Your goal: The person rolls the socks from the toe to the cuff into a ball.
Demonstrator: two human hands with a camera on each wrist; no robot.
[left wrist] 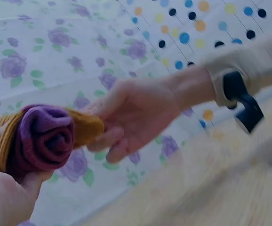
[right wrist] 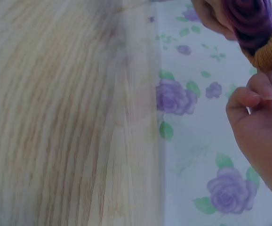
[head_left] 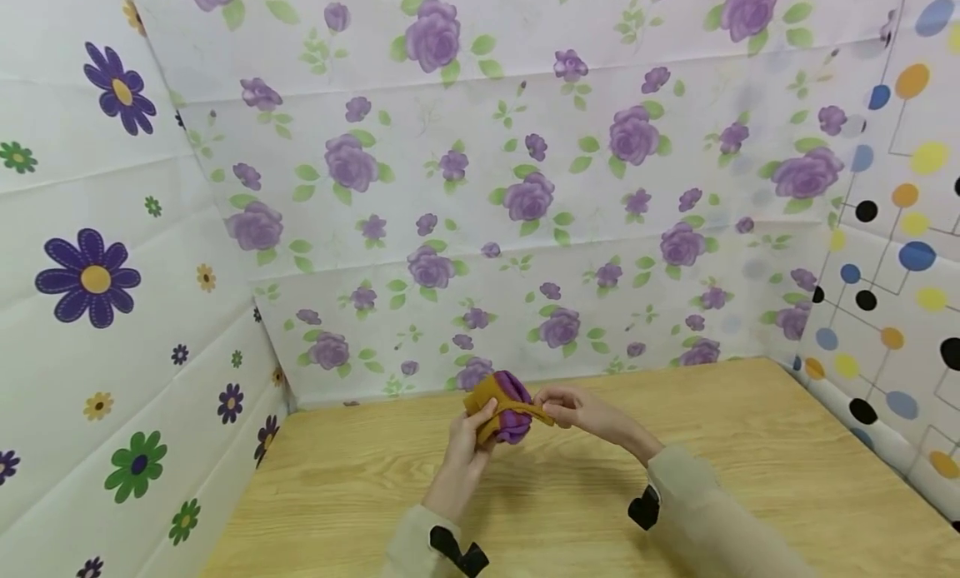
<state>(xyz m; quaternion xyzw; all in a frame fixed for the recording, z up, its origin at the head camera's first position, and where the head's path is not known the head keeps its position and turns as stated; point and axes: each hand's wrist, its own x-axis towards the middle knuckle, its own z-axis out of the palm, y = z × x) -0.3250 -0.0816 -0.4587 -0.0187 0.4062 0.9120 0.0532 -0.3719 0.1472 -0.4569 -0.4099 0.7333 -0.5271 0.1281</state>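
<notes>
A rolled-up sock bundle [head_left: 514, 426], purple and maroon with a mustard ribbed cuff [head_left: 487, 392], is held up above the table. My left hand [head_left: 463, 453] grips it from the left, thumb lying over the mustard part. On the other side, my right hand [head_left: 585, 411] pinches the cuff's edge between thumb and fingers and draws it out to the right. In the left wrist view, the coiled end of the bundle [left wrist: 51, 136] shows as a spiral. The stretched cuff [right wrist: 268, 52] reaches the right fingertips in the right wrist view.
A light wood-grain table [head_left: 345, 478] lies beneath the hands. White sheets with purple roses [head_left: 528, 196] stand behind it, with a daisy-print sheet [head_left: 90, 191] at left and a dotted one [head_left: 873, 328] at right. Black straps [head_left: 645, 509] circle both wrists.
</notes>
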